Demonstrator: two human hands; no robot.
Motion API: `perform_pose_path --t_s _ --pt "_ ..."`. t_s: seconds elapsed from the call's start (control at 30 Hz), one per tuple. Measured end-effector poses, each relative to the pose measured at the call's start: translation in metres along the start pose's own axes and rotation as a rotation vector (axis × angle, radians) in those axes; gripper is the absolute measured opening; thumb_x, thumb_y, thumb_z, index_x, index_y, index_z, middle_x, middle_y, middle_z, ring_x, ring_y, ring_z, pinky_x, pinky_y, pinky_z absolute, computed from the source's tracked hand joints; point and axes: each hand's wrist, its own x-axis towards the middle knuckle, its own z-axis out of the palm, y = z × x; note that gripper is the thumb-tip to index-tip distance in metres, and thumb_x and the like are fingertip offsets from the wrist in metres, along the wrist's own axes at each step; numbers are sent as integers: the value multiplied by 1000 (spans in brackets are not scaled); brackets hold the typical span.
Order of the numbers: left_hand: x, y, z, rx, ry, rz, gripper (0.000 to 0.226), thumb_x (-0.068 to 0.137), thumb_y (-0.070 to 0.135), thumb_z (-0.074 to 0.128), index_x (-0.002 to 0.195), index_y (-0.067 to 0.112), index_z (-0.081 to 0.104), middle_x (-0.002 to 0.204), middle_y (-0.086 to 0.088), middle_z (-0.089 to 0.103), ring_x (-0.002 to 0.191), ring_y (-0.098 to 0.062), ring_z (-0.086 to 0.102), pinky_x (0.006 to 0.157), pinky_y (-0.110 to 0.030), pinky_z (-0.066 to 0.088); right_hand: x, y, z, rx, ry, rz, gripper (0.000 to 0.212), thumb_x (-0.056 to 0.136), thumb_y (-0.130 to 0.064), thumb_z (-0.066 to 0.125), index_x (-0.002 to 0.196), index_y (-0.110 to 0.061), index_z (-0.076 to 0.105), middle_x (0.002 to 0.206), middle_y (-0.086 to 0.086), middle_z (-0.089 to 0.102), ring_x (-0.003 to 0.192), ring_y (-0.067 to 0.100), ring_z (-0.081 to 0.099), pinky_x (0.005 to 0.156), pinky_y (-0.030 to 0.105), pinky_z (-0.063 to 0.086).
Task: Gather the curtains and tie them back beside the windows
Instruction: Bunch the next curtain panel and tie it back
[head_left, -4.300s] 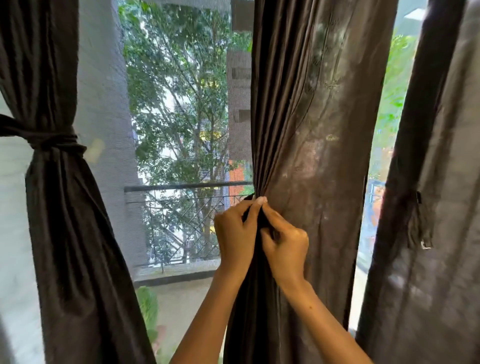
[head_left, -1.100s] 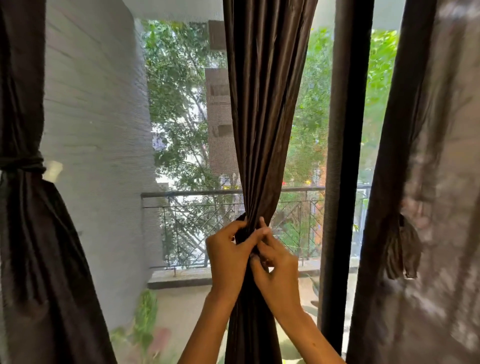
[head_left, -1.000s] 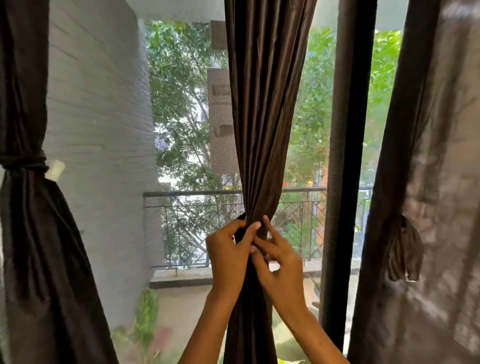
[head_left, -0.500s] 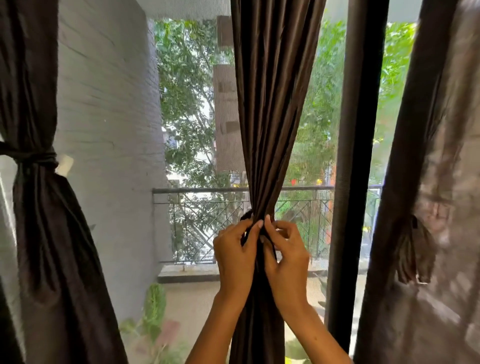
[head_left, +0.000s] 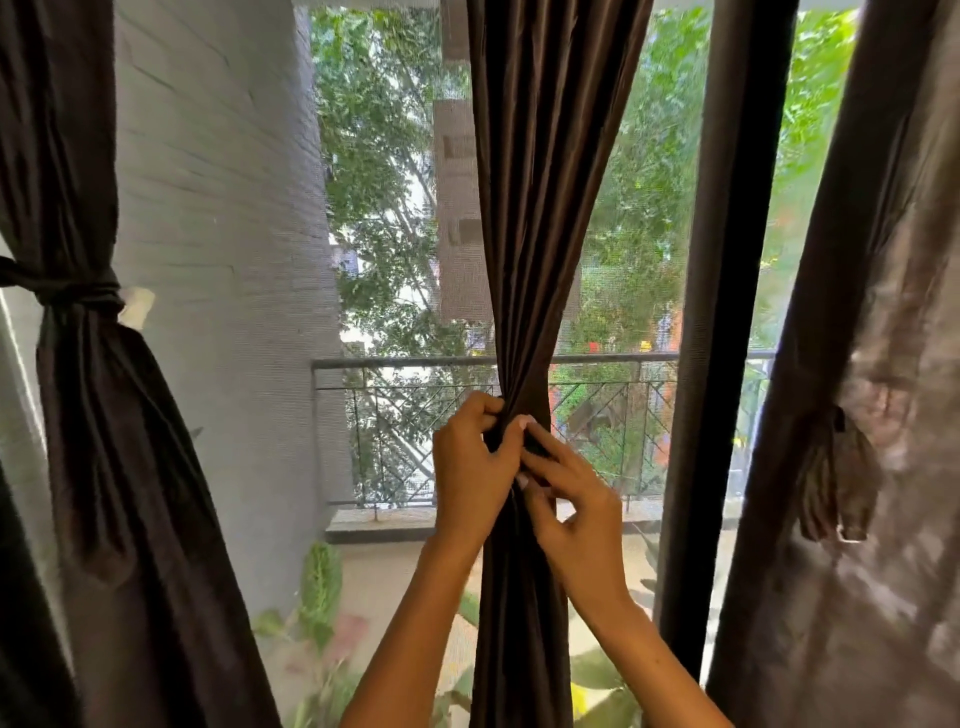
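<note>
Here both hands, left hand (head_left: 475, 467) and right hand (head_left: 571, 499), pinch the gathered middle curtain (head_left: 540, 208) at its waist, fastening the tie; next, secure it snugly.

The gathered dark brown fabric curtain (head_left: 540, 208) hangs in the middle, before the window. The left hand (head_left: 470, 467) and the right hand (head_left: 569, 506) meet at its narrowest part, left and right of it. A tied dark brown curtain (head_left: 98, 415) hangs far left; a loose dark brown curtain (head_left: 857, 415) hangs far right, beyond the black upright window frame (head_left: 722, 312). The grey metal balcony railing (head_left: 405, 405) stands behind.
</note>
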Motion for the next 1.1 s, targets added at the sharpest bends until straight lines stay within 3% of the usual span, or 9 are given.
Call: perform_pose_path --t_s 0.17,0.27,0.37,0.5,0.67,0.77,0.83,0.93,1.1 --pt "15 -5 -10 -195 -241 -126 14 84 4 67 78 6 54 63 3 62 62 -5 60 62 -24 47 14 -10 -15 62 135 104 22 89 -11 65 106 -22 59 106 -12 66 86 6 63 61 18 49" --pt "20 -5 -14 -287 -357 -133 31 83 17 69 91 -8 53 80 -29 62 73 -25 61 72 -44 48 14 -7 -14 -141 103 -27 20 89 -7 63 105 -18 68 105 -7 61 88 2 60 63 11 45" --pt "16 -2 -14 -299 -383 -122 32 82 19 67 95 -8 53 87 -32 62 79 -41 61 79 -59 47 11 -3 -15 -192 96 -86 17 87 -8 62 99 -16 72 103 -5 59 93 7 60 65 18 48" --pt "13 -3 -15 -298 -406 -108 22 87 7 65 97 -9 53 95 -27 65 91 -31 66 86 -45 51 17 -3 -27 -76 278 65 17 95 -13 57 109 -21 60 106 -8 61 96 13 59 74 34 51" --pt "13 -2 -19 -285 -412 -75 12 87 4 64 91 -4 56 92 -21 67 90 -27 66 83 -38 52 35 3 -40 -52 -24 142 35 97 -13 53 123 -37 51 116 -13 63 110 -1 56 88 17 44" --pt "10 -2 -14 -137 -292 10 17 83 9 69 77 14 54 73 1 64 75 -8 62 72 -25 49 34 0 -40 -215 52 -4 29 92 -17 60 107 -42 60 101 -25 62 100 -3 54 86 12 39" --pt "0 2 -6 11 -106 67 22 82 10 69 74 20 52 65 13 57 65 4 55 62 -17 43 26 -1 -30 -302 108 -78 20 89 -27 60 107 -30 68 98 -19 64 96 2 53 85 14 39" --pt "-20 9 6 250 87 122 4 87 17 60 89 18 63 79 2 64 75 -16 59 66 -34 48 15 2 -13 -381 156 -142 26 87 -19 60 110 -17 71 106 -9 64 100 8 51 89 18 39" --pt "-40 18 13 371 151 164 36 94 34 39 106 14 66 85 -4 65 78 -24 58 71 -36 44 0 -3 -4 -193 118 -60 40 83 -6 60 116 -27 66 110 -27 61 104 -10 50 84 3 37"
